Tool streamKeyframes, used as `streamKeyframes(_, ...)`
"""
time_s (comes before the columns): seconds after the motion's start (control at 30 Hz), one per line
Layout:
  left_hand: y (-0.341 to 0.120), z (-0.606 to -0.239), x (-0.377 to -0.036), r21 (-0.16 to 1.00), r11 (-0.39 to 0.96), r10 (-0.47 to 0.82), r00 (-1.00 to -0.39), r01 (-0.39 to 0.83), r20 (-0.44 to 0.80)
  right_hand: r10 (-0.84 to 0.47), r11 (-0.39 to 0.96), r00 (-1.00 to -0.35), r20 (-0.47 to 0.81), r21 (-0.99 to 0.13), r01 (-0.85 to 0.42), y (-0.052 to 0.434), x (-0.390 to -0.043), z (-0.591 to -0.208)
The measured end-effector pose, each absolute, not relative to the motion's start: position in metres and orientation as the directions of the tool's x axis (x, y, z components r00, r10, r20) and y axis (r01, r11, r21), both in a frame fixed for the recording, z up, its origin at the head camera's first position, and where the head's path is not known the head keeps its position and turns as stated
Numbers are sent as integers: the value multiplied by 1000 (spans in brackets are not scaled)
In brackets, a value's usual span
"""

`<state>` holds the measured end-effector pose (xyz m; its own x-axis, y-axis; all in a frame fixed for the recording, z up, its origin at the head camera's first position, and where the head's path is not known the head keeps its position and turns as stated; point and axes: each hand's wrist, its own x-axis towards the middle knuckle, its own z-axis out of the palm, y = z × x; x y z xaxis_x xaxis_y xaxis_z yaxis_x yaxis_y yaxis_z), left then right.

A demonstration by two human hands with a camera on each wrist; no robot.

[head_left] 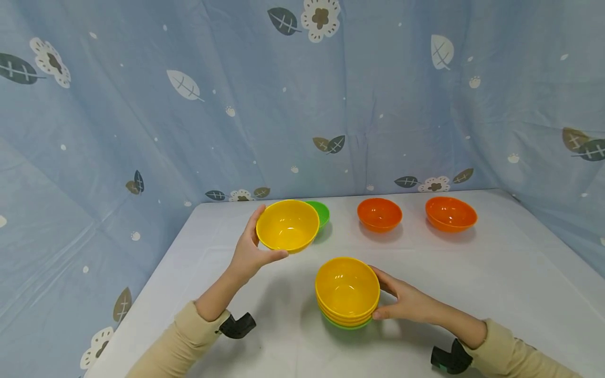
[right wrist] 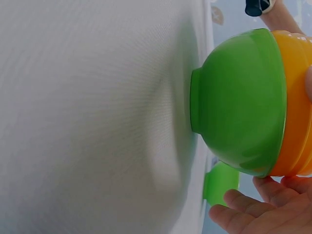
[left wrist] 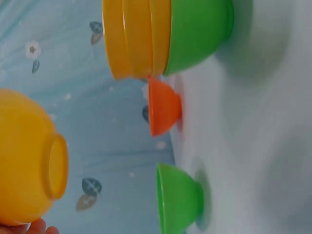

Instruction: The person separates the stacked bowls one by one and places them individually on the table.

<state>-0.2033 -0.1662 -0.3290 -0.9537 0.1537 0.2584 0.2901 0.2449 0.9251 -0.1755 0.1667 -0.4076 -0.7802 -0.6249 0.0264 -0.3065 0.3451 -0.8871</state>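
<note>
Raised above the table, a yellow bowl (head_left: 288, 226) is gripped at its side by my left hand (head_left: 252, 251), thumb near the front rim and fingers behind. The left wrist view shows this bowl's foot (left wrist: 58, 166) clear of the table. In front of me stands a stack of yellow bowls (head_left: 347, 289) nested in a green bowl (right wrist: 243, 102), which rests on the table. My right hand (head_left: 405, 299) holds the stack from the right, its thumb at the front and its fingers at the far side.
Behind the raised bowl stands another green bowl (head_left: 320, 214), partly hidden. Two orange bowls, one at the back middle (head_left: 379, 215) and one at the back right (head_left: 450, 214), stand apart on the white tabletop (head_left: 515, 273). A blue patterned curtain (head_left: 283, 105) encloses the back and sides.
</note>
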Motion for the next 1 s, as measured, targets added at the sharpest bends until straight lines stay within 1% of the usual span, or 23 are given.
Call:
streamKeyframes(0.47,-194,-325,-225,924,287,3,-965,253,263,-634,339,-773,25,-890,-307,167,-177,-409)
streamKeyframes(0.67,-203,-323,-234,923,299,-29,-964,243,264,-645,322,-763,35,-893,-314,167,-177,-409)
streamKeyframes(1.0,-216,-326,-255,923,321,-91,-963,212,253,-645,319,-763,36,-895,-312,167,-177,-408)
